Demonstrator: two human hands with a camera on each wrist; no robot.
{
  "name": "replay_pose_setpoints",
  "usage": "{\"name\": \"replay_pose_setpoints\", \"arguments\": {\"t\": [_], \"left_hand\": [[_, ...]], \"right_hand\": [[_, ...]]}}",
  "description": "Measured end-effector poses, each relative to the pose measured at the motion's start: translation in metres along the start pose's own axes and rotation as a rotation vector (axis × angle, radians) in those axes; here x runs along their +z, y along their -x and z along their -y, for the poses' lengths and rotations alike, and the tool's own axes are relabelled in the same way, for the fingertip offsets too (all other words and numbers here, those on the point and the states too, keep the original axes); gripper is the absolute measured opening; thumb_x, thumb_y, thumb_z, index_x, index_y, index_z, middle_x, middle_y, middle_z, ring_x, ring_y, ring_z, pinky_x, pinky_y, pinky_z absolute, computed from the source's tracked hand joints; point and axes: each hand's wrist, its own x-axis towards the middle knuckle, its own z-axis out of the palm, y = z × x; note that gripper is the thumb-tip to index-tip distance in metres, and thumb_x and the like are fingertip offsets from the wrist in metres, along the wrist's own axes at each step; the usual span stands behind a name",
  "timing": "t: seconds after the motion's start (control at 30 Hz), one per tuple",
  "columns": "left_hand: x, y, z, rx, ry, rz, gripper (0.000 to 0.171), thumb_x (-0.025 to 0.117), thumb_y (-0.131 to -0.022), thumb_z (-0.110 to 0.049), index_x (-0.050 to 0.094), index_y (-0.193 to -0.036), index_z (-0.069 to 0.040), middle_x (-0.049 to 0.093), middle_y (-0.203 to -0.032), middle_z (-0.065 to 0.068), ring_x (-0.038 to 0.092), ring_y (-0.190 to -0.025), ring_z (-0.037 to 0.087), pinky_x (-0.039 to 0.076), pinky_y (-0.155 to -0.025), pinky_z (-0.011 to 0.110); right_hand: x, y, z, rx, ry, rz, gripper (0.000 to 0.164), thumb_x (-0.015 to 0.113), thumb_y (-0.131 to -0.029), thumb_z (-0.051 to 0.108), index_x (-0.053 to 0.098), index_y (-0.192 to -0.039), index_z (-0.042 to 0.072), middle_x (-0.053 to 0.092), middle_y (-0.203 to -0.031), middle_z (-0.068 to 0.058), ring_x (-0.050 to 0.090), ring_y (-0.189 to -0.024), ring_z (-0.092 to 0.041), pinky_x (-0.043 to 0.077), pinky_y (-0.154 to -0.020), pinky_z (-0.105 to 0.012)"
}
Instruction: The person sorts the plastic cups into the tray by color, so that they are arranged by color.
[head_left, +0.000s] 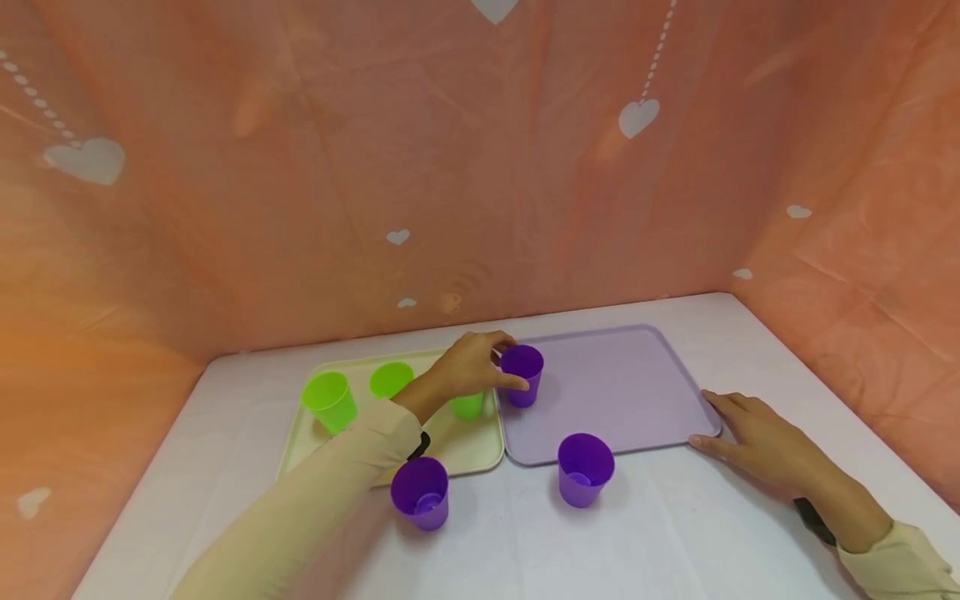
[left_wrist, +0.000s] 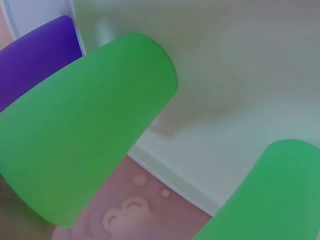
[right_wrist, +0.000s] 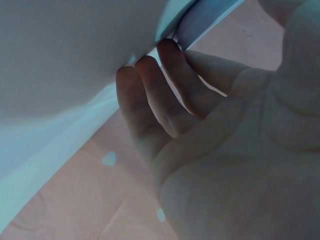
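My left hand reaches across the cream tray and holds a purple cup, thumb in front and fingers behind its side. That cup is upright at the left end of the lilac tray. Beneath the left hand, a green cup is partly covered; the left wrist view shows this green cup large. My right hand rests by the lilac tray's right edge, thumb and fingertips touching the rim. Two more purple cups, one left and one right, stand upright in front of the trays.
Two other green cups, one at the far left and one beside the left wrist, stand on the cream tray. A white cloth covers the table. An orange curtain with white hearts hangs behind and at the sides.
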Motion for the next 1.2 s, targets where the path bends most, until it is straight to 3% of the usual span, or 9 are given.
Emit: {"name": "replay_pose_setpoints", "arguments": {"t": [0.2,0.4,0.53,0.63,0.73,0.93,1.07,1.2], "left_hand": [[-0.004,0.001,0.001,0.005,-0.048,-0.015,0.068,0.086,-0.074,-0.043,0.063,-0.129,-0.011,0.072,-0.121,0.007,0.069,-0.108,0.025,0.055,-0.092,0.033],[-0.005,0.000,0.004,0.019,-0.026,0.002,0.071,0.086,-0.076,-0.038,0.059,-0.133,-0.006,0.070,-0.124,0.010,0.067,-0.113,0.028,0.054,-0.098,0.036],[-0.009,0.005,0.006,0.009,-0.039,0.015,0.080,0.086,-0.076,-0.040,0.053,-0.141,-0.006,0.062,-0.137,0.012,0.059,-0.128,0.028,0.047,-0.110,0.041],[-0.019,0.012,0.005,0.000,-0.032,0.004,0.083,0.084,-0.077,-0.042,0.049,-0.145,-0.009,0.053,-0.148,0.010,0.048,-0.140,0.030,0.039,-0.118,0.045],[-0.036,0.024,0.003,0.035,-0.002,-0.043,0.079,0.084,-0.078,-0.042,0.052,-0.144,-0.012,0.053,-0.149,0.007,0.044,-0.143,0.029,0.036,-0.119,0.047],[-0.063,0.060,0.000,0.169,0.063,-0.149,0.061,0.082,-0.082,-0.033,0.060,-0.136,-0.014,0.055,-0.146,0.006,0.046,-0.141,0.029,0.047,-0.109,0.050],[-0.064,0.088,0.000,0.187,0.083,-0.188,0.054,0.081,-0.084,-0.029,0.062,-0.132,-0.013,0.058,-0.144,0.005,0.052,-0.136,0.026,0.049,-0.106,0.048],[-0.053,0.116,0.006,0.178,0.069,-0.199,0.053,0.080,-0.084,-0.030,0.063,-0.131,-0.013,0.065,-0.132,0.002,0.061,-0.122,0.024,0.053,-0.100,0.046]], "right_hand": [[-0.001,-0.001,0.001,-0.008,0.013,-0.005,0.086,0.066,-0.089,0.056,0.044,-0.144,-0.007,0.052,-0.136,-0.032,0.048,-0.125,-0.050,0.044,-0.096,-0.069],[-0.003,-0.003,-0.001,-0.012,0.005,-0.013,0.085,0.067,-0.089,0.054,0.044,-0.144,-0.007,0.052,-0.136,-0.032,0.048,-0.125,-0.050,0.044,-0.095,-0.069],[-0.001,-0.003,-0.001,-0.008,0.002,-0.001,0.086,0.067,-0.089,0.055,0.043,-0.144,-0.007,0.051,-0.136,-0.032,0.048,-0.125,-0.050,0.045,-0.094,-0.070],[-0.001,-0.003,-0.001,-0.004,0.008,0.005,0.087,0.066,-0.089,0.055,0.043,-0.145,-0.007,0.051,-0.136,-0.032,0.048,-0.125,-0.050,0.045,-0.094,-0.070],[0.000,-0.003,-0.001,-0.002,0.010,0.007,0.087,0.066,-0.089,0.056,0.043,-0.145,-0.007,0.051,-0.137,-0.032,0.048,-0.125,-0.050,0.045,-0.094,-0.070],[-0.001,-0.001,-0.002,0.003,0.004,0.008,0.086,0.066,-0.089,0.055,0.043,-0.145,-0.007,0.051,-0.136,-0.032,0.048,-0.125,-0.050,0.045,-0.094,-0.070],[-0.002,0.001,-0.004,-0.003,0.002,-0.003,0.085,0.067,-0.089,0.055,0.044,-0.144,-0.007,0.052,-0.136,-0.032,0.048,-0.124,-0.050,0.044,-0.094,-0.070],[-0.005,0.002,-0.007,-0.009,-0.011,-0.017,0.084,0.066,-0.091,0.053,0.044,-0.144,-0.008,0.052,-0.135,-0.032,0.048,-0.124,-0.050,0.043,-0.094,-0.070]]}}
